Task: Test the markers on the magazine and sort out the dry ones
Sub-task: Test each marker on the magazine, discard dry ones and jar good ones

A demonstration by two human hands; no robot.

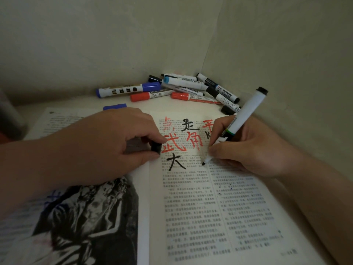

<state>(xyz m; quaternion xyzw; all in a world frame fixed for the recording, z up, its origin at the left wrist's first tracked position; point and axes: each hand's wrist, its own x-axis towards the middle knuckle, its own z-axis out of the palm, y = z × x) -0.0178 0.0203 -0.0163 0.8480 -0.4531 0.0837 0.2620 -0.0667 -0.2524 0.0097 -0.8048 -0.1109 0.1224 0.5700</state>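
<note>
An open magazine [191, 207] lies in front of me, its right page marked with red and black handwritten characters. My right hand [248, 148] grips a white marker [246, 115] with a black end, its black tip touching the page right of a black character. My left hand [114, 142] rests on the magazine's middle and pinches a black marker cap [155, 147]. A pile of several markers [183, 88] with blue, red and black caps lies in the far corner.
Walls close in behind and on the right, forming a corner. A blue cap [115, 107] lies just beyond the magazine's top edge. A dark cylindrical object [10, 121] stands at the left edge. The left page carries a dark photo [86, 217].
</note>
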